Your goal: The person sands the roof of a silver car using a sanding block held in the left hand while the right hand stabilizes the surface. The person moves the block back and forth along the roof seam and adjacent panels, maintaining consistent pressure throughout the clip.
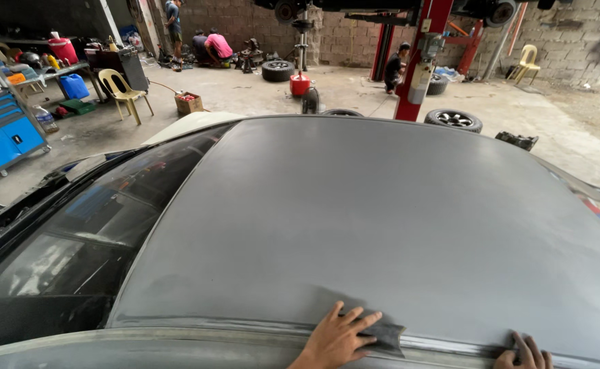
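A matte grey car roof (382,212) fills most of the view. My left hand (337,339) lies flat near the roof's near edge, fingers spread over a dark sheet of sandpaper (387,335) pressed against the surface. My right hand (524,354) shows only its fingers at the bottom edge; they rest on the roof's rim with nothing in them. The two hands are apart, the right one further along the same edge.
The car's dark windscreen (74,239) slopes away on the left. Beyond are a red lift post (419,61), loose tyres (454,119), a yellow plastic chair (124,92), a blue tool cabinet (3,133) and several people crouched at the back wall.
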